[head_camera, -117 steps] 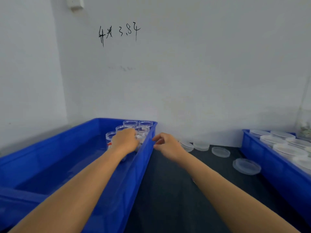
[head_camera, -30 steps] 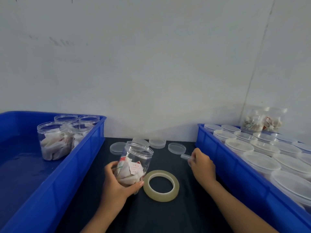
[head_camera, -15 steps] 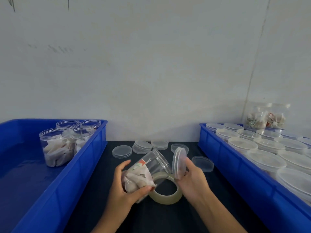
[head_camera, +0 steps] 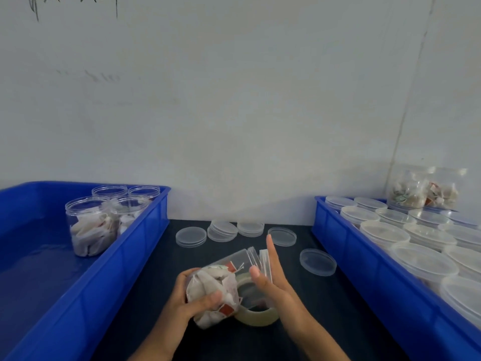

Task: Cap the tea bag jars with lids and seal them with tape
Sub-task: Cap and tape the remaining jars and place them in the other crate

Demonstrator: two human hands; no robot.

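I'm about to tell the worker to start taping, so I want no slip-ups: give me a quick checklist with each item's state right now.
1. Jar gripped firmly by left hand: ok.
2. Lid at the jar's mouth, pressed by right hand: ok.
3. Lid fully seated: cannot tell.
4. Tape roll close by, on the mat under the jar: ok.
5. Tape end free to pull: cannot tell.
6. Right hand free for the tape: not ok.

right hand (head_camera: pixel 270 280) presses lid (head_camera: pixel 265 261) onto jar (head_camera: pixel 223 282).
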